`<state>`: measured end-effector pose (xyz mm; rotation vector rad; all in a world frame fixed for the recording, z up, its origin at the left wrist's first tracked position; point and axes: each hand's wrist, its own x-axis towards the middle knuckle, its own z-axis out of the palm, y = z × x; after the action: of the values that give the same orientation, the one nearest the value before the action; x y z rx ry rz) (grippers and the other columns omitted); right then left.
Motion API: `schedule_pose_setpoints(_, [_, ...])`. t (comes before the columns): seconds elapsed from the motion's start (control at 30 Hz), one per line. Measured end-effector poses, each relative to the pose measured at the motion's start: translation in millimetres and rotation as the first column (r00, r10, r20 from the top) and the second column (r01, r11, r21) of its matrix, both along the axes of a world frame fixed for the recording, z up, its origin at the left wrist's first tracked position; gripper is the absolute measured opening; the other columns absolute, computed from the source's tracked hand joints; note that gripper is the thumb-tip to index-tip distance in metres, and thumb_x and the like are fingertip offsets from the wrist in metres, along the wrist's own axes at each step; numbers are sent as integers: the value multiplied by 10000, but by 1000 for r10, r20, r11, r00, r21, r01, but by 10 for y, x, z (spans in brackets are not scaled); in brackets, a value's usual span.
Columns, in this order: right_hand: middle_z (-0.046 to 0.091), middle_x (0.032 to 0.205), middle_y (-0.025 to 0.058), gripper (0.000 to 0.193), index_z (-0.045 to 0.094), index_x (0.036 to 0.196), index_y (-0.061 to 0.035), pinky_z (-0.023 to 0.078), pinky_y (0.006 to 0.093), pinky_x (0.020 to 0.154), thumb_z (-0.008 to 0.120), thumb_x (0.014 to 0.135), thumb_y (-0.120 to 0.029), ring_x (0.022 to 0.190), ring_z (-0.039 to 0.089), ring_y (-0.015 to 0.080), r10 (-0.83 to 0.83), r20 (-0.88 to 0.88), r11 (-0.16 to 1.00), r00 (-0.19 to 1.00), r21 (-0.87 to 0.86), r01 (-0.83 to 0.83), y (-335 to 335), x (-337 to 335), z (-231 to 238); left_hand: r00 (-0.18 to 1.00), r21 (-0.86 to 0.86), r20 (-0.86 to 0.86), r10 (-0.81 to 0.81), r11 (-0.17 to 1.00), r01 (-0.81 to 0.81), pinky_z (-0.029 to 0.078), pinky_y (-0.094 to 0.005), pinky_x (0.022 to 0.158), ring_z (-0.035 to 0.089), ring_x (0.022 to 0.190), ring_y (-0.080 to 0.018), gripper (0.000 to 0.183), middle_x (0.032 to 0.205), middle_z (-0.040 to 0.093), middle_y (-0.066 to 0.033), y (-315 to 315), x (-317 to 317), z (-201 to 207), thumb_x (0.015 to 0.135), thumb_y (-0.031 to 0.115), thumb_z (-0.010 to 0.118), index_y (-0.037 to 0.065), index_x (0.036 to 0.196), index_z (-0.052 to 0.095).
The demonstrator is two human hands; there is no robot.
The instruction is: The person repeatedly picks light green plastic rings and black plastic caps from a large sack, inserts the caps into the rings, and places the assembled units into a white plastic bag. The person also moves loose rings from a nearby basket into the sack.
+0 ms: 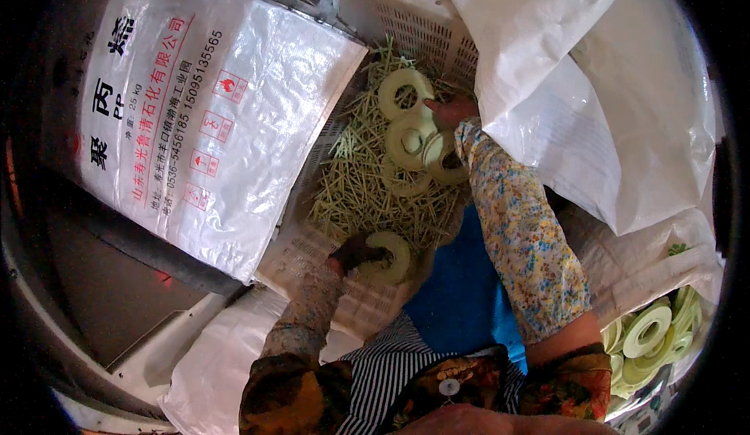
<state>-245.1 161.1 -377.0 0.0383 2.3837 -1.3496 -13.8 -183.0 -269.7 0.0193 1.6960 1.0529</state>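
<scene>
My left hand (355, 254), dark as if gloved, is closed on the left side of a pale green plastic ring (398, 259) at the crate's near end. That hand covers part of the ring and its hole. Farther off, my right hand (455, 112) has a digit on the right rim of another pale green ring (405, 77); its other fingers are mostly hidden. Just below it, several more rings (401, 147) overlap, one tilted beneath my sleeve. They lie on a heap of thin pale green sticks (359, 181).
A slotted plastic crate (418, 33) surrounds the sticks. A white printed sack (258, 123) covers the left side, and white sheeting (547, 99) hangs at the right. Several green rings (647, 331) fill a white bag at lower right. Blue cloth (465, 287) lies between my arms.
</scene>
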Motion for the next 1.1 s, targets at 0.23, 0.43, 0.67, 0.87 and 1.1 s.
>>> schedule_pose_setpoints(0.23, [662,1071,177,774,571,1266,-32,507,442,783,648,804,-648,827,612,235,69,314,996,947,-70,-49,-295,38,225,937,39,105,333,940,-339,504,-428,914,628,1063,-303,771,1154,630,-196,181,410,156,735,350,823,36,1346,475])
schedule_pose_setpoints(0.43, [659,1198,134,583,623,1266,-96,506,431,832,727,809,-444,1040,622,235,207,60,968,977,-156,-195,-405,94,287,930,-362,-359,-83,930,-57,503,-418,921,618,1101,-325,805,1168,630,-190,192,554,372,716,339,815,19,1352,442])
schedule_pose_setpoints(0.67, [678,1071,192,473,687,1124,-45,487,429,874,729,777,-363,979,642,313,241,303,965,922,25,-261,-469,136,908,742,154,-553,379,922,-356,441,-411,1020,551,1207,-281,762,1316,554,-175,-39,-529,510,691,140,825,29,1350,459])
schedule_pose_setpoints(0.87, [684,1035,187,512,693,1075,-34,493,417,838,749,726,-403,930,636,319,-41,409,986,912,-131,104,-227,244,-277,848,140,-505,165,984,-108,450,-389,1016,546,1210,-274,727,1363,530,-151,292,-2072,-19,792,199,772,38,1405,415])
schedule_pose_setpoints(1.1, [669,1092,178,479,631,1124,2,485,404,851,739,731,-251,977,630,292,19,98,993,995,114,-31,-293,118,756,955,190,-244,168,974,-123,467,-375,997,559,1190,-260,792,1352,538,-156,116,-1859,190,761,198,786,38,1429,392])
